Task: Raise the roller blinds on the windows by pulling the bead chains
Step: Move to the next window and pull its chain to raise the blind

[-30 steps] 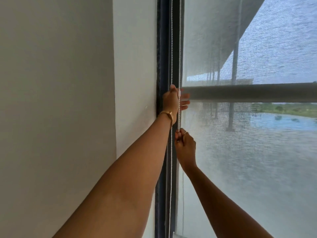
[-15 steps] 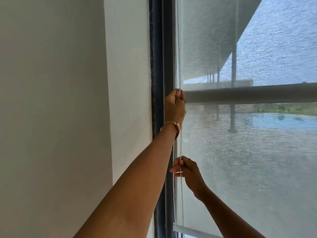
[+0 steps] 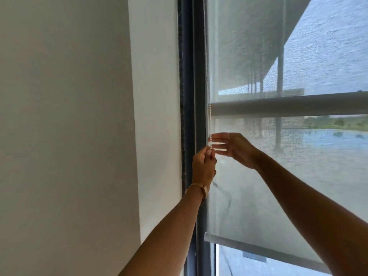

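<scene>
The bead chain (image 3: 209, 124) hung down the left edge of the window, just beside the dark window frame (image 3: 196, 96) and in front of the sheer roller blind (image 3: 249, 196). The left hand (image 3: 204, 169) was curled into a loose fist around it, thumb and fingers pressed together on the beads at the top of the fist — a firm pinch, with a thin gold bracelet (image 3: 201, 188) on the wrist below. The right hand (image 3: 233, 149) sat just above and to the right, its fingers (image 3: 218, 140) held out straight and slightly fanned, pointing left toward the chain; the fingertips reached the strand, but I could not tell whether they touched it or only came close. They gripped nothing. The two hands were nearly touching. The blind's pale bottom bar (image 3: 239, 243) hung low on the window, with a strip of bare glass under it. Behind the fabric a grey horizontal transom (image 3: 288, 106) crossed the window just above the hands — water and green land showed dimly through the weave. A plain white wall (image 3: 79, 136) filled the left side.
</scene>
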`<state>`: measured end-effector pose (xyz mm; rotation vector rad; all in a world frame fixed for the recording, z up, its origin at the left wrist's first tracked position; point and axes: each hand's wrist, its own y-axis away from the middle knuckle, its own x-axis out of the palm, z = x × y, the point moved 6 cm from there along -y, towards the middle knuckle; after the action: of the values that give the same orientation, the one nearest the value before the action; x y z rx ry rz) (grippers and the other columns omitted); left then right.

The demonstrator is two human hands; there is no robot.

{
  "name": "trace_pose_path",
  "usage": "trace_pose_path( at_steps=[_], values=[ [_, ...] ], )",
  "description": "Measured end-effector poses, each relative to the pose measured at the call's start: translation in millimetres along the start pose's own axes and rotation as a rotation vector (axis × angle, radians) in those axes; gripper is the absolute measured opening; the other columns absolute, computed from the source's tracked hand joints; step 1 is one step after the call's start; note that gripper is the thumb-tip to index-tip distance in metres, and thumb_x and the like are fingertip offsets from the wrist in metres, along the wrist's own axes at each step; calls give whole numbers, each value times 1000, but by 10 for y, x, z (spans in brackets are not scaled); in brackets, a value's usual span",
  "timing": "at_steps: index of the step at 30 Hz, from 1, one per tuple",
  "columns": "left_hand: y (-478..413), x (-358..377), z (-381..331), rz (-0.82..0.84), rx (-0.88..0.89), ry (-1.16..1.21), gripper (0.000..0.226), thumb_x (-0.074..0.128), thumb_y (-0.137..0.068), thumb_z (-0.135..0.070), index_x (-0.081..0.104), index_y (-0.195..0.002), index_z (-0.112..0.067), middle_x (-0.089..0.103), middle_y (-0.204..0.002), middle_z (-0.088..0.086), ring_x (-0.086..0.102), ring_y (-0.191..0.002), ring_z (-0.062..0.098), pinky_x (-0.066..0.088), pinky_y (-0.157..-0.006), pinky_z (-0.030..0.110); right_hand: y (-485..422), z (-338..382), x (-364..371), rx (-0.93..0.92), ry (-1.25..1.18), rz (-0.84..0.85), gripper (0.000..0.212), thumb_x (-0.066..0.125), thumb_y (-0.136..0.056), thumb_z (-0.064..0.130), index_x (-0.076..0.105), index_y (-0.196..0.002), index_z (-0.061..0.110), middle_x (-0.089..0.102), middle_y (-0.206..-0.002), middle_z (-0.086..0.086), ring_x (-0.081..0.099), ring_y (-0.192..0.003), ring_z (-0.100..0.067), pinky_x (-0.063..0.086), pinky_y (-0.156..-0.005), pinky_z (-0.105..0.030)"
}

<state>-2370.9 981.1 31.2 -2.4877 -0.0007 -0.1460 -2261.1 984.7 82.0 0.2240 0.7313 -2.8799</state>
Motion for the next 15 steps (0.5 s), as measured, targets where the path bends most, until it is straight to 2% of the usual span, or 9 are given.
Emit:
trace_pose_path(
  at_steps=[1, 2, 5, 8, 10, 12, 14, 15],
  values=[
    [63, 7, 52, 16, -18, 13, 28, 39, -96, -14, 52, -71, -13, 43, -59, 6, 34, -50, 17, 39, -43, 20, -36, 92, 18, 8, -59, -5, 34, 31, -100, 14, 57, -120, 8, 60, -127, -16, 59, -118, -32, 52, -94, -35],
    [117, 26, 113, 30, -40, 22, 28, 40, -96, -15, 49, -70, -15, 40, -57, 2, 31, -49, 12, 31, -43, 17, -75, 187, 43, 12, -121, -5, 36, 30, -99, 15, 53, -125, 5, 60, -127, -16, 59, -118, -32, 51, -93, -35],
    [269, 126, 324, 59, -103, 27, 30, 41, -95, -15, 48, -67, -19, 38, -55, -3, 29, -47, 8, 27, -44, 19, -211, 493, 133, -8, -277, 22, 41, 32, -98, 15, 45, -135, 2, 59, -128, -14, 59, -117, -30, 54, -88, -32],
    [415, 196, 488, 82, -155, 39, 35, 39, -95, -13, 48, -64, -23, 39, -49, -9, 30, -46, 6, 26, -45, 20, -358, 820, 127, -76, -394, -2, 41, 38, -95, 11, 45, -134, 0, 62, -125, -14, 62, -113, -28, 56, -86, -34],
    [477, 168, 578, 81, -174, 43, 32, 38, -96, -13, 50, -67, -22, 41, -53, -5, 31, -46, 6, 26, -45, 19, -413, 970, 117, -103, -383, -45, 34, 37, -97, 17, 52, -125, 3, 67, -111, -10, 67, -100, -24, 57, -80, -32],
    [510, 102, 661, 64, -191, 33, 32, 38, -96, -11, 48, -68, -20, 39, -55, -3, 28, -43, 4, 25, -40, 17, -433, 988, 147, -123, -314, -109, 32, 30, -100, 19, 60, -101, 9, 68, -84, -2, 66, -73, -15, 52, -64, -26],
    [507, 64, 725, 41, -183, 4, 35, 38, -95, -9, 46, -64, -19, 37, -53, -3, 28, -42, 4, 26, -40, 16, -444, 911, 149, -188, -183, -207, 37, 23, -93, 5, 54, -75, 15, 52, -56, 5, 45, -49, -8, 34, -51, -22],
    [511, 62, 746, 37, -165, -15, 35, 38, -95, -8, 46, -62, -20, 37, -54, -3, 30, -44, 5, 27, -43, 17, -442, 859, 152, -218, -115, -249, 39, 21, -87, -1, 49, -67, 17, 45, -51, 5, 38, -46, -7, 28, -49, -22]
  ],
)
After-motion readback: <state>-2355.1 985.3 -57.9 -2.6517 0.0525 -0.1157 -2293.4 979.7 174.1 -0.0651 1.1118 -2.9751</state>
